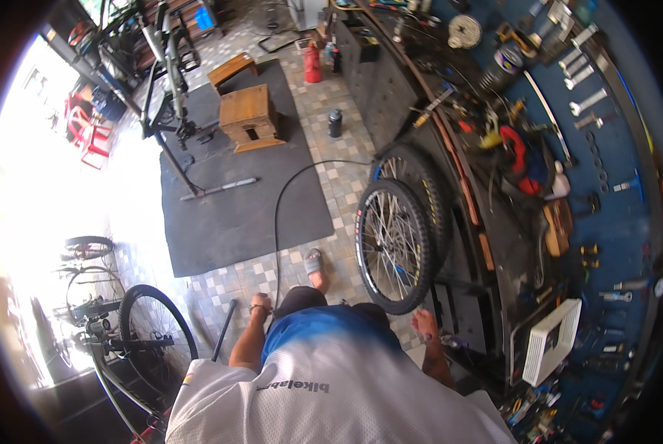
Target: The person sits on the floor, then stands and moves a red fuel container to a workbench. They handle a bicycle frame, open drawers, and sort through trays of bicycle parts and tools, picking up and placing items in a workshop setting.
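My left hand (260,303) hangs at my left side, a dark band round its wrist. Its fingers are small and blurred here, so their pose is unclear. Just beyond it, a black hose (277,237) runs along the floor, and a black bar (225,329) stands out to its left. My right hand (424,323) is low on my right, fingers curled in with nothing seen in them. Nearest to it is a bicycle wheel (423,270) with a knobby black tyre, upright and apart from the hand. A second wheel (441,200) leans behind that one.
Along the right runs a cluttered workbench (487,244) below a blue tool wall (605,163). A wooden box (246,111) rests on a dark mat (228,222), near a bike frame on a stand (170,159). A bottle (335,123) and red extinguisher (313,63) stand ahead; a bicycle (124,340) is at left.
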`<action>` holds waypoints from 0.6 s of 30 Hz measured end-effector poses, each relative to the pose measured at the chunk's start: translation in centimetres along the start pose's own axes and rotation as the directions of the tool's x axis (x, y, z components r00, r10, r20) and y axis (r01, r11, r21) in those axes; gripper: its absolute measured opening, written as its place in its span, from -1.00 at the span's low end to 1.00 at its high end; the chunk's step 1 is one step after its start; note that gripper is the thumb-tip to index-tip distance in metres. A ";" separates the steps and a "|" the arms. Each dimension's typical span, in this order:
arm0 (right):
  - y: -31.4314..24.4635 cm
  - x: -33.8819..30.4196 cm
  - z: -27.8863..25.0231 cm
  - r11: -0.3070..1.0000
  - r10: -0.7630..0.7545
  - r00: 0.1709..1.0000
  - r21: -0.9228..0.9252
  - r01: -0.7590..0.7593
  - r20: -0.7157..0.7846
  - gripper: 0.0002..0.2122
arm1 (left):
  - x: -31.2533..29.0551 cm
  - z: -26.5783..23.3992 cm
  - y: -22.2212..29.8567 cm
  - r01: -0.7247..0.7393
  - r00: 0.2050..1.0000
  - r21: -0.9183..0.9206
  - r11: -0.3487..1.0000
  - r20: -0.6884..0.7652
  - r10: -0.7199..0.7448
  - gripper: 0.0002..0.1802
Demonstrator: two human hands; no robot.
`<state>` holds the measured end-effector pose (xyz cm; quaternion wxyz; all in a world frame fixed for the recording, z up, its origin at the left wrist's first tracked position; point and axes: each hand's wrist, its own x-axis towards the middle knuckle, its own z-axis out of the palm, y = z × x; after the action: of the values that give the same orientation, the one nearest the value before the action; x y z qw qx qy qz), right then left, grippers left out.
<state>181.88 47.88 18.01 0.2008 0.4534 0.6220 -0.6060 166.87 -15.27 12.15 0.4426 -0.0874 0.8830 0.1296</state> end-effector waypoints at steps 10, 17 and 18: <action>-26.2 5.1 20.9 0.886 -0.282 0.921 -0.294 0.358 0.269 -0.74 | 9.4 -13.3 1.7 0.064 0.998 -0.988 0.138 0.067 0.014 -0.56; -24.1 15.5 17.1 0.893 0.008 0.944 -0.426 0.141 0.330 -0.75 | 14.3 -24.3 10.4 -0.038 0.975 -0.764 0.644 -0.170 -0.145 -0.53; -24.1 16.2 17.0 0.902 0.068 0.953 -0.427 0.068 0.294 -0.77 | 14.8 -26.2 10.8 -0.019 0.987 -0.737 0.676 -0.123 -0.106 -0.51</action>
<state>149.08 40.63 15.67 0.3887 0.2998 0.7027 -0.5150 135.32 -13.65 16.91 0.3030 -0.2887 0.7857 0.4556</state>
